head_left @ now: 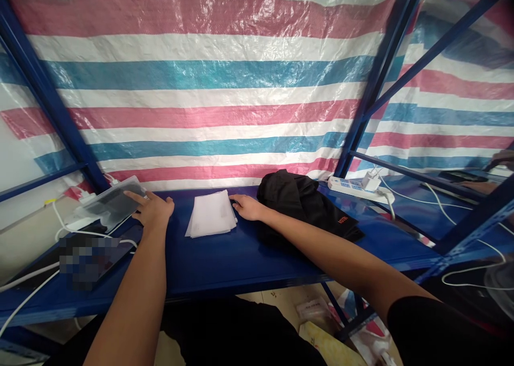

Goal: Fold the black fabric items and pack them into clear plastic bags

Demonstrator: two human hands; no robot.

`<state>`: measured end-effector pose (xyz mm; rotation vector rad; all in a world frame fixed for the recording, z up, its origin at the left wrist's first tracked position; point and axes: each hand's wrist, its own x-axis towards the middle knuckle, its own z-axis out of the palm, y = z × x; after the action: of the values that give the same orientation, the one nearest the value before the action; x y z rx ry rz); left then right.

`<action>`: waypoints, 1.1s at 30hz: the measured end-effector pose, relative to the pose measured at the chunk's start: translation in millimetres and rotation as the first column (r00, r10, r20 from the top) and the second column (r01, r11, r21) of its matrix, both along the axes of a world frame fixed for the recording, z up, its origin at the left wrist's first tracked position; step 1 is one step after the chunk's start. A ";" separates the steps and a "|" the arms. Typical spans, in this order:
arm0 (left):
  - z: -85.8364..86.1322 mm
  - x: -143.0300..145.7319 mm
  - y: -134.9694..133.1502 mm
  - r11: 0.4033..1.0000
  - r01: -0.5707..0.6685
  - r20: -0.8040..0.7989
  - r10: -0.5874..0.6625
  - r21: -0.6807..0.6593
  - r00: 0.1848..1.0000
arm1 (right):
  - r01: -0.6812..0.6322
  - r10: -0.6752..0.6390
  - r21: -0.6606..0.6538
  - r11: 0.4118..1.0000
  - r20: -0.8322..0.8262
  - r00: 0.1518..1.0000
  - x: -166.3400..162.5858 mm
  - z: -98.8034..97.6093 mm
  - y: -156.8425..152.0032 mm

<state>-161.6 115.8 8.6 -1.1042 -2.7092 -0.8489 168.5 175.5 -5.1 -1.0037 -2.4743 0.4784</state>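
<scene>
My left hand [153, 209] is spread, palm down, with its fingertips at the right edge of a clear plastic sleeve [114, 204] that has something grey in it. Whether the fingertips press on the sleeve, I cannot tell. A small stack of white paper [212, 214], its sheets slightly fanned, lies flat on the blue table [241, 259]. Beside the stack's upper right edge is my right hand [248, 208], fingers pointing left with a gap between thumb and forefinger. Folded black cloth with red lettering [305, 200] lies just right of that hand.
A blurred-out dark flat device [94, 261] and white cables lie at the left. A white power strip [357, 188] with a plugged-in charger sits at the back right. Blue metal posts [371, 87] frame the table, with a striped plastic sheet [209, 103] behind. Another person's hand [477, 188] shows far right.
</scene>
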 end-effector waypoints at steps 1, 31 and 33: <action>-1.4 -1.1 1.5 1.000 0.002 0.012 -0.002 -0.014 1.000 | -0.001 0.001 0.002 1.000 -0.001 1.000 0.0 -0.2 0.2; -3.2 -10.5 10.8 0.989 -0.084 0.018 0.087 -0.120 0.996 | -0.002 0.002 0.005 1.000 0.036 0.999 0.9 -5.6 3.6; -1.4 -10.5 10.0 0.984 -0.083 -0.006 0.083 -0.161 0.997 | 0.003 -0.003 0.007 1.000 0.040 0.999 1.1 -5.3 3.2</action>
<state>-172.2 125.8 7.2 -1.0098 -2.8440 -0.6285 169.6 178.6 -10.4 -1.0235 -2.5073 0.4530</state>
